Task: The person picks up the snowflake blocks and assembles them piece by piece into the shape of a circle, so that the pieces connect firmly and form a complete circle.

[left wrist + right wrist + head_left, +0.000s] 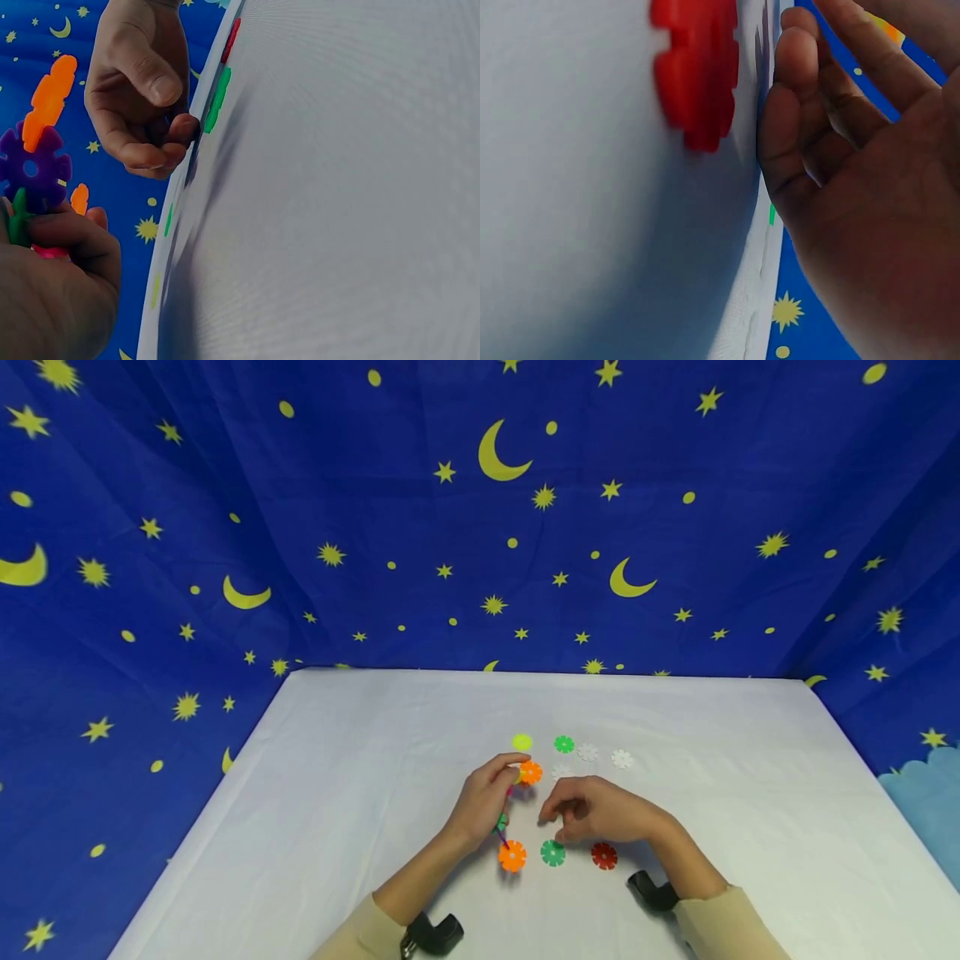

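Note:
My left hand [480, 802] grips a chain of notched plastic discs slotted into each other. In the left wrist view a purple disc [34, 169], an orange disc [51, 101], a green disc [19, 217] and a pink disc [51, 253] show in it. Another orange disc [531, 772] is at the chain's far end, by the left fingertips, beside a yellow piece partly hidden by them. My right hand [600, 810] hovers with loosely bent fingers and holds nothing. Just below its fingers lies a loose green disc [553, 853], with a red disc [604, 857] to its right.
Behind the hands lie a yellow disc [522, 742], a bright green disc [564, 744] and several white discs [622, 759]. All rest on a white-covered table [360, 793]. A blue curtain [420, 510] with moons and stars stands around it. Black devices [438, 935] sit at both wrists.

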{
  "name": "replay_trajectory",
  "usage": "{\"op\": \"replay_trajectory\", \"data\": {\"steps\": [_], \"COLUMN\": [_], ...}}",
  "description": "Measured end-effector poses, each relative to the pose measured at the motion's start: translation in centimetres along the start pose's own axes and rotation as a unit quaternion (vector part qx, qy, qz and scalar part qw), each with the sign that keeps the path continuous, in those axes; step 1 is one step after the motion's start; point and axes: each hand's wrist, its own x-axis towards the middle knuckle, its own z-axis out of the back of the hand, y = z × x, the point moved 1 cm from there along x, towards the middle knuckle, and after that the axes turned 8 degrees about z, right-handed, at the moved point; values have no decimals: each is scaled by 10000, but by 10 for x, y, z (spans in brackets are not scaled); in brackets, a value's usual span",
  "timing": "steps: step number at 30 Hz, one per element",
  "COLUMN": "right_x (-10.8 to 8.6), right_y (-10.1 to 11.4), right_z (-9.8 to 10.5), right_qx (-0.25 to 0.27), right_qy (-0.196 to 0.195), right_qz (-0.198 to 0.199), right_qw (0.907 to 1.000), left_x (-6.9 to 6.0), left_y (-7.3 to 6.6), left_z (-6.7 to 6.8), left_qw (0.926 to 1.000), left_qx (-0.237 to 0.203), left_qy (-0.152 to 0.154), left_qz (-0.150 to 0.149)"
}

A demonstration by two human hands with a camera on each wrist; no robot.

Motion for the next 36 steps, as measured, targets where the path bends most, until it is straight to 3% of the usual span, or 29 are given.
{"op": "replay_trajectory", "data": {"steps": [7,11,17,27,32,36], "right_x": [0,0,1,3,2,2], "right_y": [3,5,8,6,3,5], "right_z": [-5,-8,-10,-6,-3,1], "right_qx": [-673,-847,-903,-720,-180,-151], "right_qy": [407,414,381,429,218,-410], "right_qz": [-123,-123,-33,-303,-264,-185], "right_qw": [9968,9955,9952,9960,9993,9989], "left_x": [0,1,0,0,0,0], "left_y": [0,1,2,3,4,2], "left_z": [0,1,1,1,1,1], "left_qw": [9999,9998,9997,9992,9993,9993], "left_qx": [-86,-156,-193,-374,-360,-347], "left_qy": [43,65,82,85,91,143], "left_qz": [123,77,95,87,61,53]}}
